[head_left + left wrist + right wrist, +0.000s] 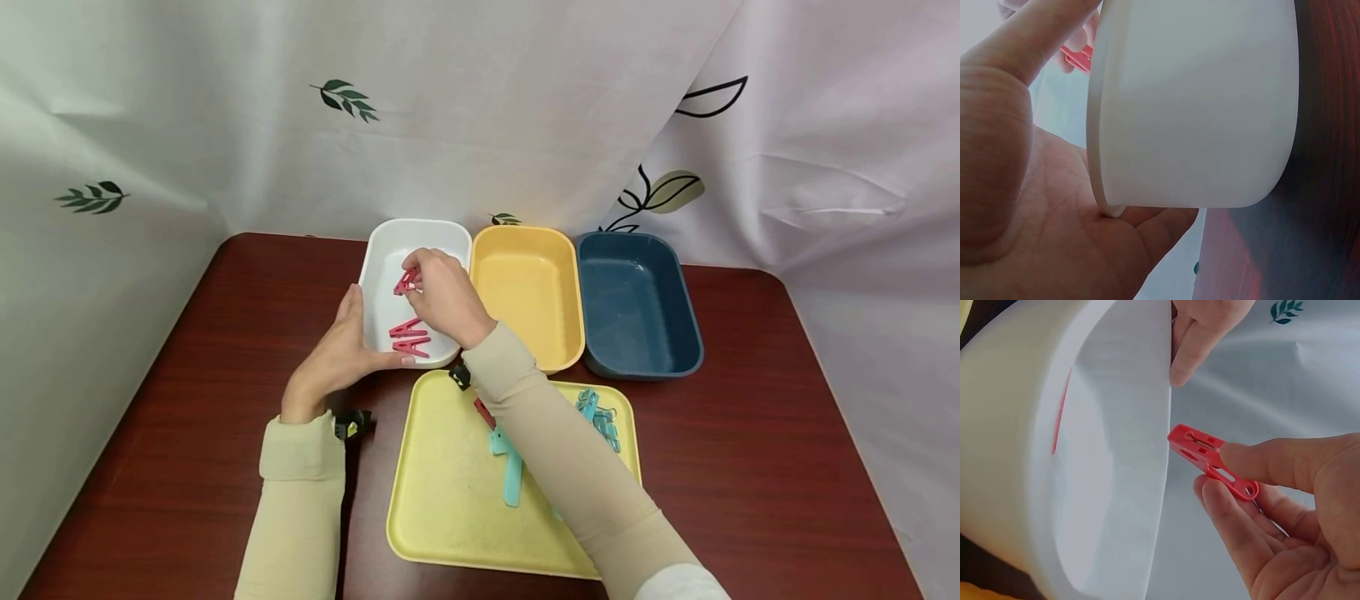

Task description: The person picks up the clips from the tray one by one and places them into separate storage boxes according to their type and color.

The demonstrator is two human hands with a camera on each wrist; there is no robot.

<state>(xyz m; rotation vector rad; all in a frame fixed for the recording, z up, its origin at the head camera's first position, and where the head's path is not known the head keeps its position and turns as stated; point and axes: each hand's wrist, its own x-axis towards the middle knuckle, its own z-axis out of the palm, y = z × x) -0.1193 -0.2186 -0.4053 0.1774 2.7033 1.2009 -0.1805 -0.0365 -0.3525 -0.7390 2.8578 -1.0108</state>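
In the head view my right hand (444, 293) is over the white bin (378, 250), pinching a red clothespin (406, 281) between thumb and fingers. The right wrist view shows this clothespin (1213, 459) close up, with its tip pointing away from the fingers. Two more red clothespins (409, 346) lie side by side on the bin's floor near its front. My left hand (339, 354) holds the bin's front left corner, with the thumb along the near rim and the fingers along the left side.
A yellow bin (527, 279) and a dark blue bin (637, 308) stand in a row right of the white one. In front, a pale yellow tray (450, 508) bears a teal clip (513, 479), teal binder clips (603, 421) and a red piece (483, 412), partly under my right forearm.
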